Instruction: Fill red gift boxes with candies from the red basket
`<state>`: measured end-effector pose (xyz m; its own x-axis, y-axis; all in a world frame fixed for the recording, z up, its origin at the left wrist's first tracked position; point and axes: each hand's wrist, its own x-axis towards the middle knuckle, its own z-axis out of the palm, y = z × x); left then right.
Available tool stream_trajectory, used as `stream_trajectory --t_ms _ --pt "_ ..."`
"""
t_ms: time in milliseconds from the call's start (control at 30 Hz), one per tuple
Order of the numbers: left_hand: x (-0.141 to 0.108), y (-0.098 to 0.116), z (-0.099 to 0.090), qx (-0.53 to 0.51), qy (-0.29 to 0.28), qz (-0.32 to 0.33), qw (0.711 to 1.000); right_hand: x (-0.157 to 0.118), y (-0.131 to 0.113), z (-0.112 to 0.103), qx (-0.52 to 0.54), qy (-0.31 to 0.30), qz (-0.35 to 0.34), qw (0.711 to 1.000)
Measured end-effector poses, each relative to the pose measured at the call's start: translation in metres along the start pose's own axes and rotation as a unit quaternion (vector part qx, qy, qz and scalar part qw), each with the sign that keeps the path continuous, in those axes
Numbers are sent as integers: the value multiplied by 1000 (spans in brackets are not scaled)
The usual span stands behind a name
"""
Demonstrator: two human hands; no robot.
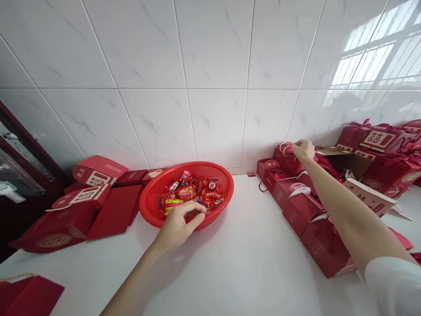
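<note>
Wrapped candies (189, 192) just beyond curled left hand (177, 224), right hand (305, 149) at red box (290, 164), hands' grip unclear

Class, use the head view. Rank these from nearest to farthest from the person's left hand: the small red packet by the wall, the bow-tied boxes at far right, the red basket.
From the left hand:
1. Red basket: right at the hand, which is over its near side.
2. Small red packet: to the right, near the wall.
3. Bow-tied boxes: far right.
</note>
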<state>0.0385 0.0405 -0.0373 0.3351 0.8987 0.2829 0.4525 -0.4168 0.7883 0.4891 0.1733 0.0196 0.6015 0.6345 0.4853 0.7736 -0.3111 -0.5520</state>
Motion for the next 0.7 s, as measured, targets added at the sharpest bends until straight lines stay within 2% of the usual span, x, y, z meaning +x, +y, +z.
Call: stream_trajectory --t_ms 100,233,500,600,700 --pt "0 0 0 3 -3 6 1000 -4 -7 -3 -21 -25 20 999" --pt "-1 -1 1 -2 -6 9 1000 -10 -4 -5 -22 -52 10 998" --pt "-2 -2 2 -9 2 27 1000 -24 0 -6 25 -58 36 997" --pt "-2 -5 3 -12 9 35 999 -27 -4 -5 57 -50 35 996" --pt "-1 -6 4 -17 18 44 999 -33 -8 -5 131 -46 -4 990"
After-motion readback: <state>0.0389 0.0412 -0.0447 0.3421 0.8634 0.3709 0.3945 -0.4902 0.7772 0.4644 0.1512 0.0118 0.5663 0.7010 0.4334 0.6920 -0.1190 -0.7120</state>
